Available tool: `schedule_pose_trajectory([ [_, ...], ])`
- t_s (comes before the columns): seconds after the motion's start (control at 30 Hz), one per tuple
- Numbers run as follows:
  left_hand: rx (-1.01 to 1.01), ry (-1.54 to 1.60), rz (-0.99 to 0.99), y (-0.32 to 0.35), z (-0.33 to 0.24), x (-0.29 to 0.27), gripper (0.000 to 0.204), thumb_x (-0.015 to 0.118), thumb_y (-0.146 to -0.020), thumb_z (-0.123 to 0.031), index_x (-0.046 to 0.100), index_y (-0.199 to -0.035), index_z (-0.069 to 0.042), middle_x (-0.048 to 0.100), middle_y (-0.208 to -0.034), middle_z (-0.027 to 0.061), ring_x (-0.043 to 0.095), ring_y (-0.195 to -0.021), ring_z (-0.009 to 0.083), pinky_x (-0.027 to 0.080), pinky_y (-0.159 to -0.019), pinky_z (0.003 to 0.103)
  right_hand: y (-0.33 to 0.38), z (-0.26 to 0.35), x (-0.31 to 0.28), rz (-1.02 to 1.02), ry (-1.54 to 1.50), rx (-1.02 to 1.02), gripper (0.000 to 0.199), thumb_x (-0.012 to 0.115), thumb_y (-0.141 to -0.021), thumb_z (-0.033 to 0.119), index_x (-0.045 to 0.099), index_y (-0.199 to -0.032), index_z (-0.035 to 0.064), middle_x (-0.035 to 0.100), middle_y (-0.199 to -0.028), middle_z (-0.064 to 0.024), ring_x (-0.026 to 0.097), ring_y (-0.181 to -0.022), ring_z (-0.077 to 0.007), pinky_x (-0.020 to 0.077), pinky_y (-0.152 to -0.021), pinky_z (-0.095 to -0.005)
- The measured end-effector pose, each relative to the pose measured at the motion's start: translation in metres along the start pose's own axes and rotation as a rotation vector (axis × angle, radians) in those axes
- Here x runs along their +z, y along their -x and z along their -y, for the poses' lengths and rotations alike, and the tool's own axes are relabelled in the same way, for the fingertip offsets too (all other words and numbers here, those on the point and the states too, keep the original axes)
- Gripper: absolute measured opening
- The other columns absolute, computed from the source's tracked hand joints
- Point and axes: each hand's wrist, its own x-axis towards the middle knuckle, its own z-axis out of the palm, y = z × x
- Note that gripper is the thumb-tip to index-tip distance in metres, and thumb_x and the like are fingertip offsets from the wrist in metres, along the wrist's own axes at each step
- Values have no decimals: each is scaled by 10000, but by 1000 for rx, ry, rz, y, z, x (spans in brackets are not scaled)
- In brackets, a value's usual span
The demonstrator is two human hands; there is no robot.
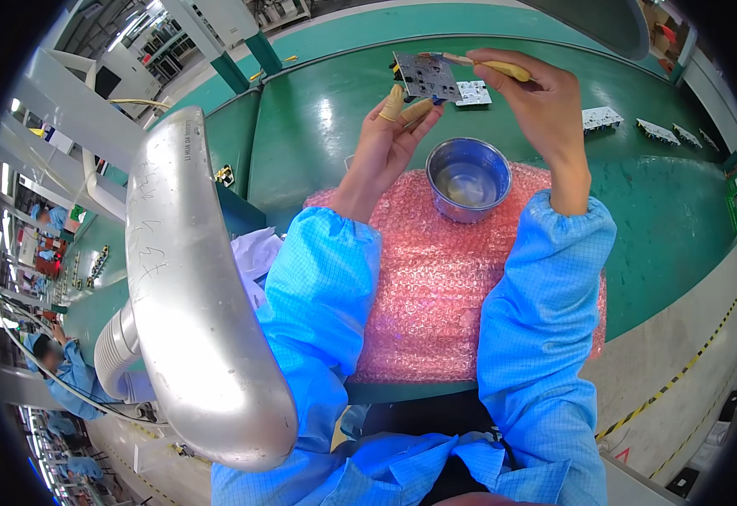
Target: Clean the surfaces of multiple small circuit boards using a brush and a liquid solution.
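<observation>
Scratched silver hood (195, 295) left; yellow-black tape (667, 388) on grey floor (638, 367) right.

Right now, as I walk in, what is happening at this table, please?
The person's left hand holds up a circuit board. The right hand holds a yellow-handled tool, probably a brush, by its upper edge; contact is unclear. Below, a metal bowl stands on pink bubble wrap. More boards lie on the green table.

A silver fume-extraction hood (195, 320) blocks the left sleeve's (322, 278) outer side; a metal bowl (446, 164) stands between the wrists (571, 181). Bare green tabletop (638, 194) leaves passage between right sleeve (545, 295) and circuit boards (600, 119).
</observation>
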Motion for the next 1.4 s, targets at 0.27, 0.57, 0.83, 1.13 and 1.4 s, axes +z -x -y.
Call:
schedule_pose_trajectory([
  [0.27,46,-32,-62,1,0,-2,457,555,-977,-331,499,-1224,50,593,-1132,191,606,-1057,280,528,-982,356,3,14,-9,29,-59,10,171,716,-852,93,747,-1019,77,725,-902,4,592,-764,-43,473,-665,-195],
  [0.57,12,12,-74,1,2,4,491,567,-967,-349,488,-1227,60,576,-1125,196,609,-1051,287,533,-982,348,3,14,-9,106,-14,-30,183,717,-846,82,746,-1026,80,735,-916,-6,640,-799,-66,506,-703,-210],
  [0.83,-12,-49,-59,2,4,6,500,557,-970,-358,481,-1234,59,569,-1129,198,598,-1072,285,537,-977,339,0,14,1,-19,-71,-113,190,722,-839,86,744,-1027,73,737,-900,-13,649,-808,-75,512,-709,-222],
  [1.13,23,21,-107,-3,4,-4,455,559,-968,-359,520,-1224,15,580,-1120,182,584,-1091,277,524,-994,340,5,19,-12,130,-95,-3,178,738,-829,102,749,-1003,66,734,-893,-28,641,-784,-76,500,-686,-208],
  [1.4,24,5,-91,-3,-2,-4,441,538,-979,-358,524,-1209,18,578,-1135,192,578,-1099,286,520,-997,348,1,11,-7,116,-122,87,150,722,-863,115,736,-995,45,707,-884,-6,604,-772,-58,491,-679,-205],
])
